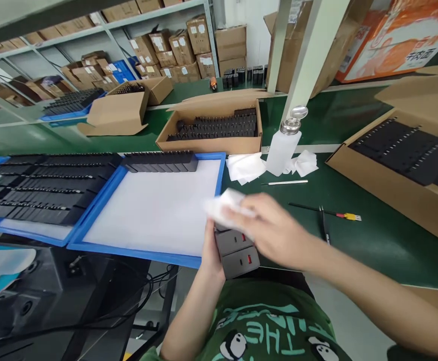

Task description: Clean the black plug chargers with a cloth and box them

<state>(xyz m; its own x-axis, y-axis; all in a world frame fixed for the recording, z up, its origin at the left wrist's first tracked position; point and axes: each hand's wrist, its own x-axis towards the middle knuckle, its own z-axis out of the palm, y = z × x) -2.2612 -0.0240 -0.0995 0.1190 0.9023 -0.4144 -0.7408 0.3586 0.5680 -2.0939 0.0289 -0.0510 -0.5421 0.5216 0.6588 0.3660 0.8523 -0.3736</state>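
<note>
My left hand (211, 254) is wrapped round the left side of a stack of dark grey plastic boxes (240, 258), each with a small slot and a red port on the face toward me. In my right hand (269, 225) a white wipe (224, 204) is pinched, blurred by motion, over the far end of the stack. That end is hidden by the wipe and fingers. Just left of my hands lies a blue-rimmed tray (154, 210) with a white lining. A row of black boxes (160, 162) stands along its back edge.
A second tray of black boxes (49, 188) is at left. Behind stands a carton of black parts (207, 143). A white pump bottle (283, 150), crumpled wipes (246, 166), a thin white stick (286, 183), tweezers (323, 225) and a USB cable (348, 216) lie right. Another carton (388, 190) stands far right.
</note>
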